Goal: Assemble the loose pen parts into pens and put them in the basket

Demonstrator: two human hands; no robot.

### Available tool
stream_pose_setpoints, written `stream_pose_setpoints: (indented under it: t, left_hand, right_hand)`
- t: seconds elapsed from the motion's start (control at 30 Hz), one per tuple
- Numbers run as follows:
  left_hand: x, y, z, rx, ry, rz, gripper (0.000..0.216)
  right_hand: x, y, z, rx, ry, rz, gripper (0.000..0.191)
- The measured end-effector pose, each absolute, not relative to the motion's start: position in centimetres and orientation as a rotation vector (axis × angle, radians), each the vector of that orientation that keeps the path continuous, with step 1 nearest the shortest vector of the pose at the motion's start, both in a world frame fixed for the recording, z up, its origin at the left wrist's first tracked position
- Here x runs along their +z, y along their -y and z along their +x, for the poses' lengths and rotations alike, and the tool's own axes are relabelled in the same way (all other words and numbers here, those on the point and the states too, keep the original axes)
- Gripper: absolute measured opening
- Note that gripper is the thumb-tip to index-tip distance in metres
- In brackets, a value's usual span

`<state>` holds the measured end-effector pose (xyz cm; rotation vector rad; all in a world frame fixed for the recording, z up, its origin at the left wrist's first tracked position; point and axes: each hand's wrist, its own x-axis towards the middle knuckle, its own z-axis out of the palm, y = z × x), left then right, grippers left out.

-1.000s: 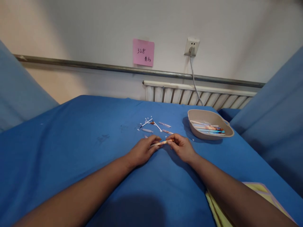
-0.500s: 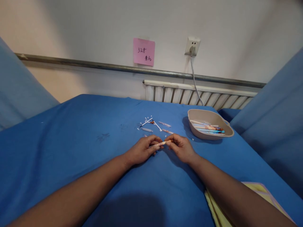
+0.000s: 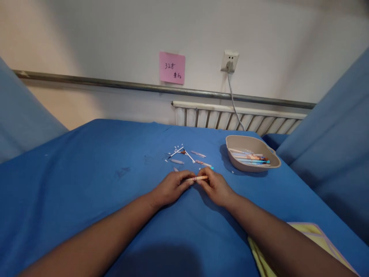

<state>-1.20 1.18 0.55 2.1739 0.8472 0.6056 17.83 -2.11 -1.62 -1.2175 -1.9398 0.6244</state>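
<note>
Between my two hands, a slim pen (image 3: 201,178) with a pale orange patterned barrel lies nearly level, close above the blue cloth. My left hand (image 3: 170,188) pinches its left end between thumb and fingers. The right hand (image 3: 216,187) grips it further along, with the orange end showing past the fingertips. Just beyond lie pen parts: two thin white refills (image 3: 189,156), a translucent tube (image 3: 177,161), a brown piece (image 3: 182,152) and patterned barrels (image 3: 203,163). Small white bits (image 3: 166,161) are scattered around them, and a turquoise piece (image 3: 212,167) sits near my right hand.
A beige basket (image 3: 248,167) holding several pens stands at the right. A folded yellow cloth (image 3: 305,231) lies under my right forearm. Behind the blue-covered table (image 3: 86,173) are a radiator (image 3: 213,115), a metal rail (image 3: 129,85) and a plugged-in cable (image 3: 235,104). Curtains hang at both sides.
My hands have come closer together along the pen, with the right fingers shifted left. The turquoise piece now shows beyond the right hand. The whole view has shifted slightly.
</note>
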Motion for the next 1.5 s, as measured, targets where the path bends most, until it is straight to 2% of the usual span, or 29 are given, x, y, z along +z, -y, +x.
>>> stream_pose_setpoints:
  t: [0.17,0.4,0.57,0.7,0.93,1.17,1.27,1.37,1.43,1.5]
  left_hand:
    - [0.4,-1.1,-1.2,0.602,-0.877,2.191,0.024]
    - [0.4,-0.9,-1.3,0.616,-0.921,2.192,0.027]
    - [0.4,-0.2,-1.2,0.520,-0.921,2.242,0.024]
    - [0.5,-0.4,-1.3,0.555,-0.913,2.238,0.027]
    - [0.6,-1.4,-1.5,0.373,-1.036,2.375,0.032]
    - [0.9,-0.9,-1.4,0.415,-0.965,2.343,0.019]
    - [0.8,-0.9,-1.4,0.425,-0.979,2.317,0.019]
    - [0.7,-1.0,-1.4,0.414,-1.000,2.305,0.021]
    - [0.6,-1.0,-1.5,0.400,-1.012,2.296,0.020]
    - [0.6,-0.9,-1.5,0.397,-1.018,2.292,0.018]
  right_hand:
    - [-1.5,1.8,18.0,0.543,1.990,-1.286,0.023]
    - [-1.4,2.0,17.8,0.600,1.906,-1.157,0.009]
    - [-2.0,1.9,17.7,0.660,1.948,-1.229,0.023]
    - [-2.1,2.2,17.3,0.721,1.893,-1.218,0.011]
    - [-2.0,1.4,17.2,0.834,1.902,-1.228,0.007]
    - [-2.2,1.4,17.1,0.725,2.025,-1.400,0.024]
    - [-2.2,1.6,17.1,0.715,1.966,-1.393,0.016]
    - [-2.2,1.7,17.2,0.678,1.931,-1.378,0.017]
    - [-2.1,1.7,17.3,0.655,1.972,-1.373,0.009]
    - [-2.0,1.8,17.4,0.629,2.032,-1.368,0.012]
